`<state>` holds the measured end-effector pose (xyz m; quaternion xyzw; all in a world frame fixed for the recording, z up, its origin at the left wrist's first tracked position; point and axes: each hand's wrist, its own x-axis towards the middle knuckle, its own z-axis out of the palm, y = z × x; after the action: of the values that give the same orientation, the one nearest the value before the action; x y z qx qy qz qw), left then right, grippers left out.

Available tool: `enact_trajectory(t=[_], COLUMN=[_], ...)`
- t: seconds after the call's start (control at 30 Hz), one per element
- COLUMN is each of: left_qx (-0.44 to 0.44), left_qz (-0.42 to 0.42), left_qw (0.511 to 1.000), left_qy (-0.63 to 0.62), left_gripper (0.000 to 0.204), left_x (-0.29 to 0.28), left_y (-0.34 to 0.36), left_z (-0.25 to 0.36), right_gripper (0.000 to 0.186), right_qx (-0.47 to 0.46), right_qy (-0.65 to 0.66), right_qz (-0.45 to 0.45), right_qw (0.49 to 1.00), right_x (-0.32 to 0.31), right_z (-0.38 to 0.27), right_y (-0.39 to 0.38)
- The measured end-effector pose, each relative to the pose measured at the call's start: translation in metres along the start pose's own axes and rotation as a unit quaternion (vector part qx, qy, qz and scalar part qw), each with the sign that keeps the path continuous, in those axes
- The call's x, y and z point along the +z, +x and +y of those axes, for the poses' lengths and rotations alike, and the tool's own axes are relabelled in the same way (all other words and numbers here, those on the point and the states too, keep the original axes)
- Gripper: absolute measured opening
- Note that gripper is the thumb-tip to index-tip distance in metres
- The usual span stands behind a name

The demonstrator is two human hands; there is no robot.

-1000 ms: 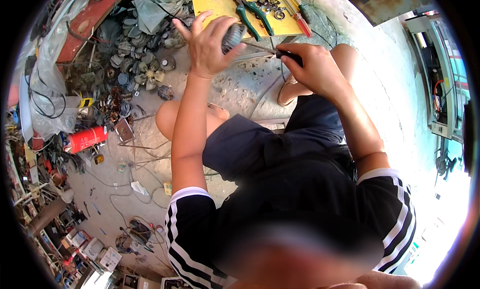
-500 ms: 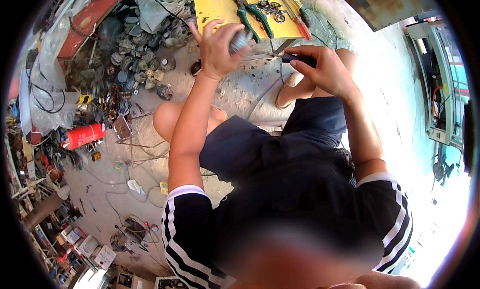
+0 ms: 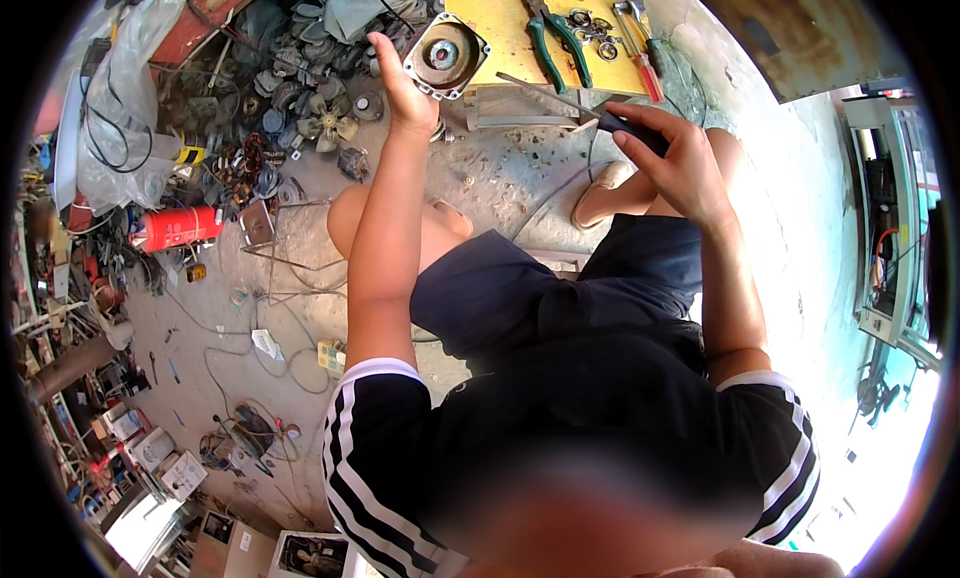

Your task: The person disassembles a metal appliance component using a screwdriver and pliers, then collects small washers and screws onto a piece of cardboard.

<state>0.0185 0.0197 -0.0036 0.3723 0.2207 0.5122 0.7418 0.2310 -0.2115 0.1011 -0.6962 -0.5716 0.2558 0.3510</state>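
Observation:
My left hand (image 3: 403,96) holds up a metal motor end cover (image 3: 447,62), its round hollow and central bearing seat facing me. The thumb side sticks out to the left, and the other fingers are hidden behind the cover. My right hand (image 3: 678,160) is closed around the dark handle of a screwdriver (image 3: 560,100). Its long shaft points left toward the cover, and the tip is apart from it. Beyond the hands, green-handled pliers (image 3: 556,40) lie on a yellow tabletop (image 3: 490,18), beside several small metal rings (image 3: 603,33) and a red-handled screwdriver (image 3: 648,76).
A heap of motor parts (image 3: 290,88) covers the floor at the far left, with a fan wheel (image 3: 328,125) at its edge. A red cylinder (image 3: 180,228) lies closer. Cables (image 3: 215,363) trail over the floor. A metal-framed cabinet (image 3: 890,218) stands at the right.
My left hand has turned the end cover so its hollow side now shows. The screwdriver's shaft is now plainly in sight. The whole view has shifted slightly, moving the table to the right.

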Motion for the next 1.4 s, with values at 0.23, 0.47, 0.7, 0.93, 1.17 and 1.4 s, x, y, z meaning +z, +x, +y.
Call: enact_trajectory(t=[0.23,0.47,0.7,0.93,1.17,1.4], left_qx=[0.054,-0.095,-0.319,-0.336,-0.360,-0.327], left_qz=[0.175,0.289,0.381,0.423,0.460,0.419], left_qw=[0.982,0.938,0.867,0.841,0.811,0.846], left_qy=[-0.036,-0.165,0.042,0.029,0.036,0.034], left_gripper=[0.099,0.058,0.038,0.044,0.055,0.049], left_x=[-0.032,-0.108,-0.211,-0.362,-0.310,-0.266], left_y=[0.014,0.032,0.033,0.003,0.033,0.046], left_z=[0.033,0.021,-0.113,-0.232,-0.234,-0.209], right_gripper=[0.032,0.032,0.032,0.032,0.031,0.034], right_qx=[0.003,0.051,0.080,0.098,0.133,0.100], right_qy=[-0.038,-0.029,-0.060,-0.087,-0.143,-0.028], right_qz=[-0.029,-0.058,-0.105,-0.141,-0.140,-0.089], right_qw=[0.999,0.997,0.989,0.981,0.971,0.991], right_x=[0.006,0.016,0.027,0.026,0.018,0.033], right_z=[-0.001,0.005,0.012,0.028,0.037,0.040], right_y=[-0.001,0.002,0.000,-0.005,-0.005,0.002])
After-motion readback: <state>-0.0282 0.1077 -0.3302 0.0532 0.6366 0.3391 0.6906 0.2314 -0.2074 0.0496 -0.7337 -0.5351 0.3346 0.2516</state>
